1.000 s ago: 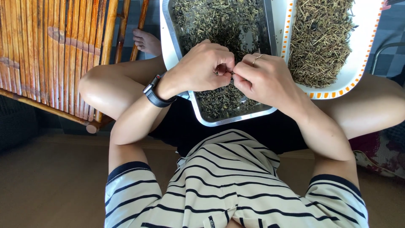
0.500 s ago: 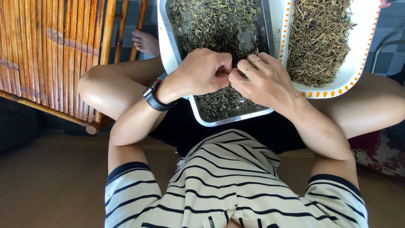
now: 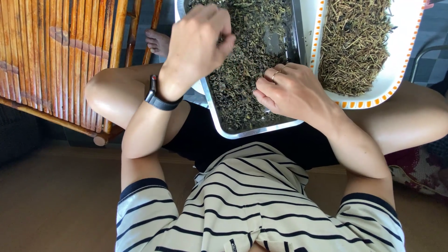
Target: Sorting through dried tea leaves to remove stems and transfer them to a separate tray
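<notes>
A rectangular metal tray [image 3: 242, 133] rests on my lap, filled with dark dried leaves [image 3: 247, 60]. My left hand [image 3: 198, 39], with a black watch on its wrist, is raised over the tray's left side, fingers curled together; what they pinch, if anything, is hidden. My right hand [image 3: 291, 91], a ring on one finger, rests low over the leaves near the tray's right edge with fingers bent and a little apart. To the right sits a white tray with an orange-dotted rim [image 3: 396, 70] holding paler dried stems [image 3: 354, 42].
A bamboo chair [image 3: 56, 60] stands at the left, close to my left knee. A bare foot of another person [image 3: 157, 43] shows behind its legs. Brown floor lies below. A patterned cushion [image 3: 420, 172] is at the right edge.
The two hands, held together over the near end of the metal tray, have parted. The left hand rose and moved toward the far left of the tray; the right stayed low.
</notes>
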